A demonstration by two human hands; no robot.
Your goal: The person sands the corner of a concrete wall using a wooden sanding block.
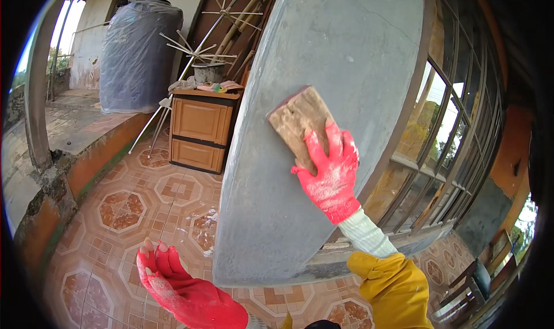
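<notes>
A worn wooden block [298,117] with a thin dark reddish layer along its far edge lies flat against the grey wall [277,216]. My right hand [331,169], in a dusty red knit glove with bare fingertips, grips the block from its lower end. A fine crack runs across the upper part of the wall. My left hand [162,270], in a matching red glove, is raised above the tiled floor, left of the wall's lower corner. Its fingers are curled loosely upward and hold nothing.
Left of the wall stand a brown plastic drawer cabinet [201,121], a folding metal rack [190,60] and a plastic-wrapped barrel [138,56]. White debris [210,216] dots the floor tiles. Glazed windows [433,125] adjoin the wall's right side; a chair [476,279] stands lower right.
</notes>
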